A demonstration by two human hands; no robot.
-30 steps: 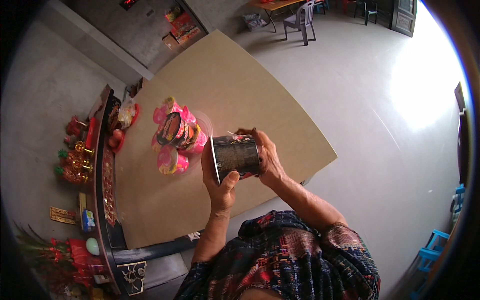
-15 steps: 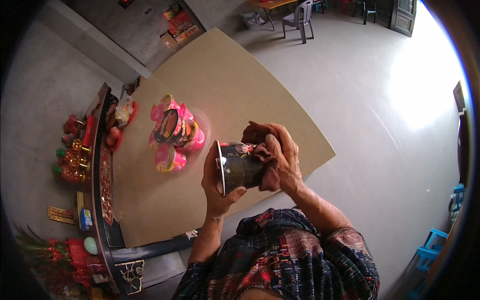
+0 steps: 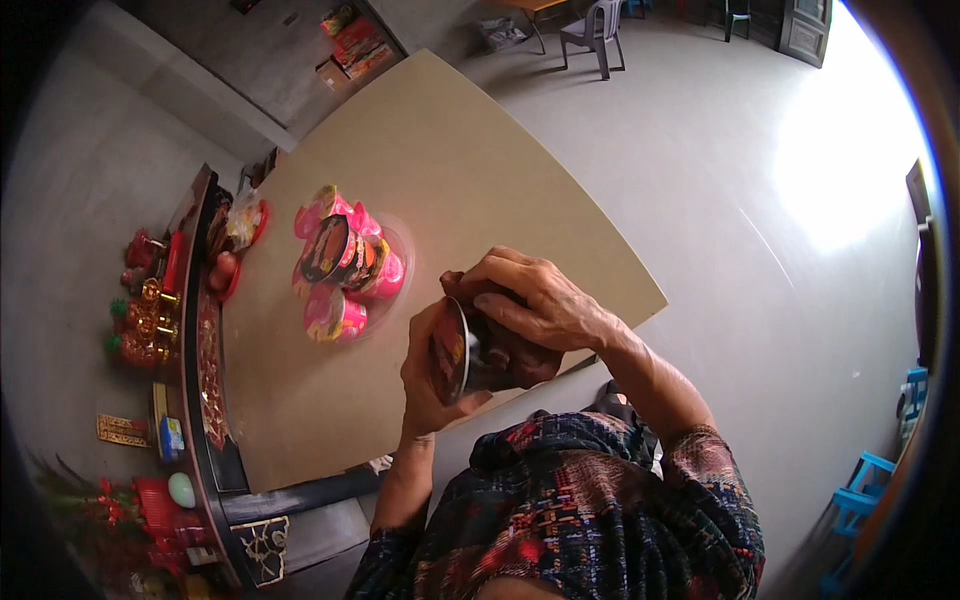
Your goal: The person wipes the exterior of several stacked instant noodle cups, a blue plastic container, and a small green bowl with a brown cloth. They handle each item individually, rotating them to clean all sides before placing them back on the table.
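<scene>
Up close over the near edge of the tan table, both hands hold a dark instant-noodle cup, tipped on its side so that its round lidded end faces left. The left hand comes up from below, its palm under the cup, its thumb lying along the lower side and its fingers closed around the rim end. The right hand lies over the top of the cup, fingers together and curled down across its body, pressing it into the left palm. Further back on the table, well apart from the hands, a cluster of pink noodle cups stands with one dark cup lying across the top of them. Along the left edge runs a dark carved shelf crowded with red and gold ornaments. Grey concrete floor spreads to the right, with a grey plastic chair at the far end and blue stools at the right rim.
</scene>
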